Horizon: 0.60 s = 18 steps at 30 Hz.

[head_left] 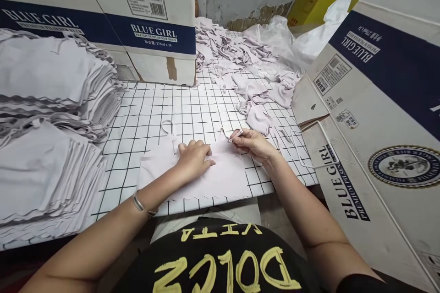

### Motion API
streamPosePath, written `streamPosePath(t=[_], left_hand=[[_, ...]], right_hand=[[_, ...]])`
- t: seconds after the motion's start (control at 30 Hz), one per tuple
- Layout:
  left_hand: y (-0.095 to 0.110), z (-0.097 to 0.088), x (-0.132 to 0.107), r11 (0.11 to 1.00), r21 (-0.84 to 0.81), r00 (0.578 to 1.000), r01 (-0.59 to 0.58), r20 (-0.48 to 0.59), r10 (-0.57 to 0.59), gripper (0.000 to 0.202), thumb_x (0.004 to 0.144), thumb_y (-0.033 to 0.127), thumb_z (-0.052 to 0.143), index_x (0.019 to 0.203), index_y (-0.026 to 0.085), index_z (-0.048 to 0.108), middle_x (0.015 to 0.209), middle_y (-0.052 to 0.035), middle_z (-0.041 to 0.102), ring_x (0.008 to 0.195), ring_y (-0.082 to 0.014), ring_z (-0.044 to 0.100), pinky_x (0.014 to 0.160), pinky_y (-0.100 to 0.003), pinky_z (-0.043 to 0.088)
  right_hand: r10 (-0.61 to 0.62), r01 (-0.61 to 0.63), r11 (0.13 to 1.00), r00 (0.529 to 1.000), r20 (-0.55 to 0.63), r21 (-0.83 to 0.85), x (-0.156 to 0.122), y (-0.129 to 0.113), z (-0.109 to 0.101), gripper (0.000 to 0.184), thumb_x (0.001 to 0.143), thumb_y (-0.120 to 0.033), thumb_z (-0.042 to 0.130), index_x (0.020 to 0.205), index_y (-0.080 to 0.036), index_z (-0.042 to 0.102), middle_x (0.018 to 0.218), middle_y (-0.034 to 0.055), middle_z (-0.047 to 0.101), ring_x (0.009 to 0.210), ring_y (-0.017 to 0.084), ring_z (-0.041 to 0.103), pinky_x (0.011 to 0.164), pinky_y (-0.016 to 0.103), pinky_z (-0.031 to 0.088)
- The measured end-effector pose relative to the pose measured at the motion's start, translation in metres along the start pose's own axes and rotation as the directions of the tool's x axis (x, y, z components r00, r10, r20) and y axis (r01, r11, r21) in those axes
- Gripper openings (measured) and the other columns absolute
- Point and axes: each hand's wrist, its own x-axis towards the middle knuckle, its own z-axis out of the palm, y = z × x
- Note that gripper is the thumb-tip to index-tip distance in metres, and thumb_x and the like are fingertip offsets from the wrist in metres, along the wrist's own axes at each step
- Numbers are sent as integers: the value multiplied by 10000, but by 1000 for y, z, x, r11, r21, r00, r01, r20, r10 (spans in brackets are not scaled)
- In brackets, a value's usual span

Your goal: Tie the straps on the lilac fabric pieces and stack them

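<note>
A pale pink camisole top (213, 178) lies flat at the table's front edge, its hem toward me. My left hand (195, 158) rests on its upper middle, fingers bent and a little apart, the thumb pointing right. At the top's upper right corner, my right hand (250, 144) pinches a thin shoulder strap (236, 134) between thumb and fingers. The other strap (167, 128) stands in a loop above the upper left corner, touched by neither hand.
Stacks of folded tops (44, 165) fill the table's left side. Beer cartons stand at the back left (161, 64) and right (343, 114). Behind, a loose heap of pink garments (237, 50) lies beside clear plastic (278, 32). A grid-patterned cloth (144, 110) covers the table.
</note>
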Motion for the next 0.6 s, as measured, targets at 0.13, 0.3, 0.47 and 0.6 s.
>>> streamPosePath(t=[0.13, 0.3, 0.47, 0.6], left_hand=[[2, -1, 3, 996, -85, 1000, 8, 31, -5, 111, 807, 294, 629, 799, 185, 612, 887, -54, 660, 952, -276, 500, 860, -467, 267], [3, -1, 2, 984, -168, 998, 66, 18, -64, 138, 825, 345, 634, 821, 220, 692, 914, -32, 693, 988, -270, 513, 896, -471, 240], [6, -2, 0, 973, -222, 997, 69, -5, -72, 148, 831, 329, 623, 782, 214, 702, 923, -41, 707, 987, -266, 512, 883, -469, 230], [7, -2, 1, 971, -227, 997, 73, 2, -74, 142, 828, 315, 626, 759, 210, 694, 936, -23, 708, 991, -255, 514, 883, -457, 226]], right_hand=[[-1, 1, 1000, 1000, -6, 5, 2, 2, 6, 335, 600, -286, 853, 791, -162, 607, 701, 1, 639, 616, 99, 564, 556, 222, 426], [-65, 70, 994, 996, 56, -80, 5, 14, 15, 391, 634, -260, 823, 926, -187, 573, 718, -29, 593, 642, 106, 550, 616, 249, 436], [-166, 220, 917, 969, 182, -332, 6, 22, 23, 310, 727, -240, 719, 978, -192, 543, 778, -29, 542, 653, 101, 479, 612, 243, 398], [-155, 247, 890, 955, 254, -384, 6, 28, 24, 281, 766, -226, 662, 1016, -197, 535, 776, -33, 508, 654, 105, 455, 606, 239, 385]])
